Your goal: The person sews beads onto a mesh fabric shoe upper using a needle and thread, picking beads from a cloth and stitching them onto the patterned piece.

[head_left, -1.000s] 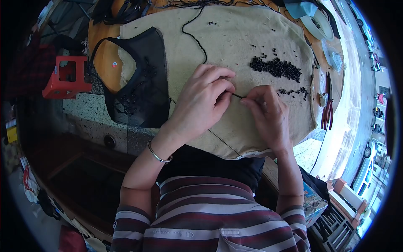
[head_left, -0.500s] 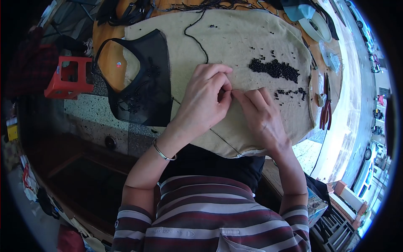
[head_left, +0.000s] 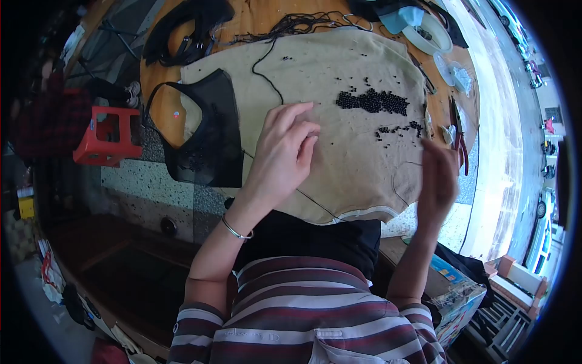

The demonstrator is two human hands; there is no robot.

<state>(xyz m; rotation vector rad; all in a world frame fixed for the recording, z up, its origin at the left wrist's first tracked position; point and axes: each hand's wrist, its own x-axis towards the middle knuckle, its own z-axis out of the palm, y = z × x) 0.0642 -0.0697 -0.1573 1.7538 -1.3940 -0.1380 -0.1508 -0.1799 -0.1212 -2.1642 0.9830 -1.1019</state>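
My left hand (head_left: pixel 282 155) is over the middle of the beige cloth (head_left: pixel 345 170), fingers curled and the thumb against them. A strand of black beads (head_left: pixel 267 76) runs from the top of the cloth into this hand. A thin dark cord (head_left: pixel 316 202) passes beneath it towards the cloth's near edge. My right hand (head_left: pixel 439 182) is raised at the cloth's right edge, smeared by motion, so its grip is hidden. A fine thread (head_left: pixel 394 182) curves on the cloth just left of it. Loose black beads (head_left: pixel 373 102) lie in a pile beyond, with a smaller scatter (head_left: pixel 400 129) nearer.
Left on the cloth lies a sheer black piece (head_left: pixel 209 151) with a curved opening. Red-handled pliers (head_left: pixel 459 136) rest at the right table edge. More dark strands (head_left: pixel 303 25) lie at the back. A red stool (head_left: pixel 109 136) stands at left, near a seated person (head_left: pixel 45 121).
My right hand has moved away from my left, to the right edge of the cloth. My left hand has shifted slightly left. The view has tilted a little.
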